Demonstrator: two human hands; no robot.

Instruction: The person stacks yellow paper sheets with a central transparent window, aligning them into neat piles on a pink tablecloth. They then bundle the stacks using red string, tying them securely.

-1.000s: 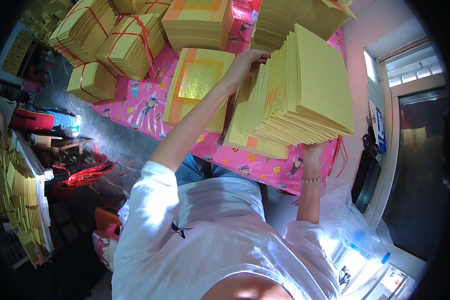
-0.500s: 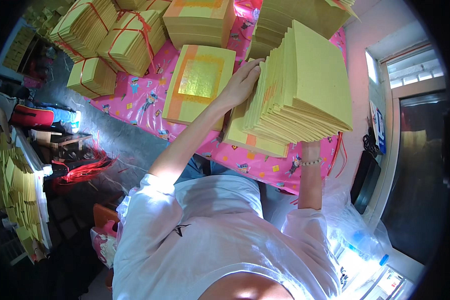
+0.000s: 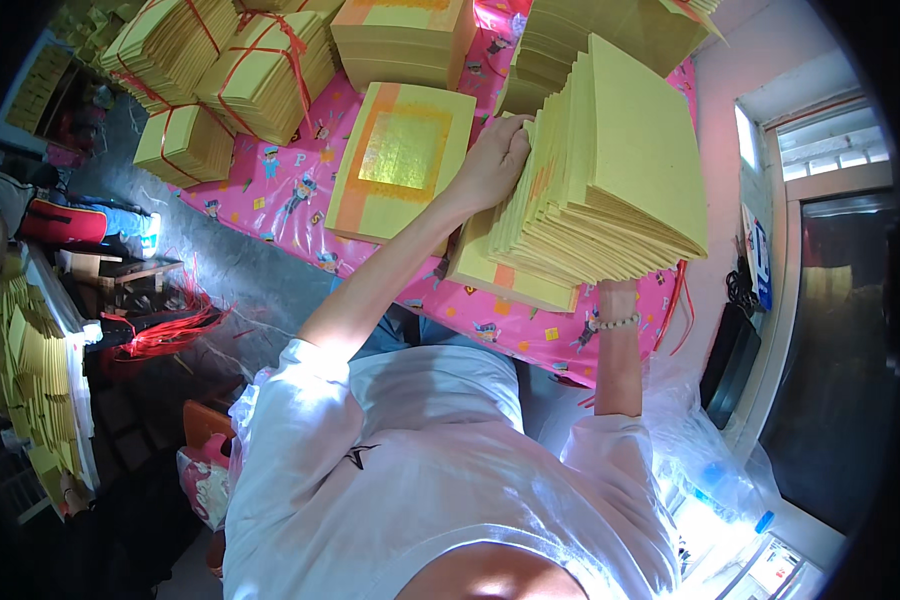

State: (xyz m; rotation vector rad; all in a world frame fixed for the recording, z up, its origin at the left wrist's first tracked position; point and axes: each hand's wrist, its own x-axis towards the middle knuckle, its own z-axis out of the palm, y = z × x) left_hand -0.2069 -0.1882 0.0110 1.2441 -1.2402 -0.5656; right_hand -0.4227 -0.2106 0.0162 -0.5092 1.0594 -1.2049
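Note:
A thick stack of folded yellow paper (image 3: 642,150) stands tilted and fanned on the right side of the table. My left hand (image 3: 494,165) has its fingers curled in at the stack's left edge, gripping the sheets there. From below, my right arm, with a bead bracelet (image 3: 616,322) at the wrist, reaches under the stack's near edge. The stack hides the fingers of that hand. Beneath it lies a flatter pile of yellow paper (image 3: 510,284). Left of my left hand sits another pile with a gold foil square (image 3: 402,148) framed in orange.
Yellow bundles tied with red string (image 3: 260,75) sit at the table's far left. A tall yellow block (image 3: 402,45) stands at the back. The pink patterned tablecloth (image 3: 290,215) covers the table. Red strings (image 3: 680,310) hang at its right edge. Two other people work at the left.
The fingers of my left hand have gone from stretched along the stack's edge to curled in against it. My right arm and the stack have barely moved.

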